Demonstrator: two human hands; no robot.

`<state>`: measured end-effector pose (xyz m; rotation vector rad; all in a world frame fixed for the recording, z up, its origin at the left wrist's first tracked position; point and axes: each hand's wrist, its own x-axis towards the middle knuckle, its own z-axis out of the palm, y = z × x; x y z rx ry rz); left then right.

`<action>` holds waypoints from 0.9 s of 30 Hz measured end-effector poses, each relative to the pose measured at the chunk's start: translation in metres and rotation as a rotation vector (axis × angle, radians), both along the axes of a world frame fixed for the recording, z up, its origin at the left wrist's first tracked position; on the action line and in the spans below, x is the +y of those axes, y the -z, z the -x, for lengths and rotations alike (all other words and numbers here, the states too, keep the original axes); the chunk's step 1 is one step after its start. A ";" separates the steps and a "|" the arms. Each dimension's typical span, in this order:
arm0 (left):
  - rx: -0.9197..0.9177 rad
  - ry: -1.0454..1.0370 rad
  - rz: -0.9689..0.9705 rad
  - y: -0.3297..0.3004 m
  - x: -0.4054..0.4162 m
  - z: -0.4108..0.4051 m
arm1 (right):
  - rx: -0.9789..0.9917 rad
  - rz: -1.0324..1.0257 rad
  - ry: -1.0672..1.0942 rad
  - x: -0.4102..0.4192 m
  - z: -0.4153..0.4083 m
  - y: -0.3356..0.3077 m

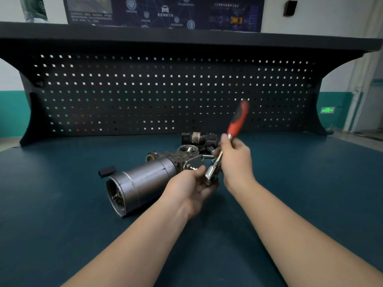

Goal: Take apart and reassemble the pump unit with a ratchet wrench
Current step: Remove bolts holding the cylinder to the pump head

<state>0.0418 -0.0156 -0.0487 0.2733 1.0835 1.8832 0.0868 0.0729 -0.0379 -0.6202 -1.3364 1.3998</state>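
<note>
Left hand (193, 184) cupped under ratchet wrench (223, 150) head — right hand (234, 158) grips shaft.

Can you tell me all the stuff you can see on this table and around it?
pump unit: one, grey metal cylinder, lying on the mat, centre-left.
black part: one, dark, behind the pump unit.
small black block: one, on the mat left of the pump unit.
ratchet wrench: one, red-and-black handle, shiny steel head, held up and tilted.
table mat: one, dark teal.
pegboard: one, black, behind the table.
poster: one, dark blue, on the wall.
left hand: holds the wrench head end.
right hand: grips the wrench shaft.
</note>
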 end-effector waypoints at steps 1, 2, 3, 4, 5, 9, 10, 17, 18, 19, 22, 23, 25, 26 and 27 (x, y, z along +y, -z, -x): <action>0.003 0.003 0.003 0.001 0.001 0.000 | 0.045 0.287 -0.067 0.005 0.000 0.001; 0.003 0.007 0.008 0.001 0.001 0.000 | 0.088 0.486 -0.124 0.008 0.001 0.003; 0.003 0.011 0.014 0.001 0.001 0.000 | 0.097 0.570 -0.157 0.010 0.002 0.004; 0.003 0.013 0.017 0.001 0.001 0.000 | 0.068 0.533 -0.165 0.010 0.003 0.004; 0.003 0.014 0.014 0.002 0.001 0.000 | 0.030 0.402 -0.146 0.009 0.003 0.004; 0.004 0.037 -0.030 0.001 -0.001 0.000 | -0.037 -0.515 -0.074 -0.006 -0.004 -0.007; 0.000 0.039 -0.034 0.000 -0.001 0.000 | -0.071 -0.718 -0.059 -0.011 -0.005 -0.007; 0.011 0.029 -0.018 -0.001 -0.001 -0.001 | -0.095 -0.189 0.032 0.000 -0.001 -0.004; 0.019 0.026 -0.006 0.000 0.000 -0.002 | -0.067 0.128 -0.028 0.006 0.000 -0.003; 0.029 0.022 0.005 0.001 0.000 -0.002 | -0.025 0.401 -0.099 0.010 0.000 -0.002; 0.050 0.005 0.029 0.003 0.000 -0.002 | 0.021 0.650 -0.158 0.012 0.002 0.005; 0.048 0.001 0.031 0.003 0.000 -0.001 | 0.017 0.583 -0.148 0.011 0.003 0.005; 0.042 0.000 0.016 0.003 0.000 -0.003 | 0.025 0.270 -0.087 0.005 0.003 0.001; 0.039 0.003 0.002 0.003 0.001 -0.003 | 0.012 0.039 -0.054 0.001 0.001 -0.004; 0.029 0.005 -0.014 0.002 0.001 -0.004 | -0.007 -0.217 -0.037 -0.004 -0.002 -0.007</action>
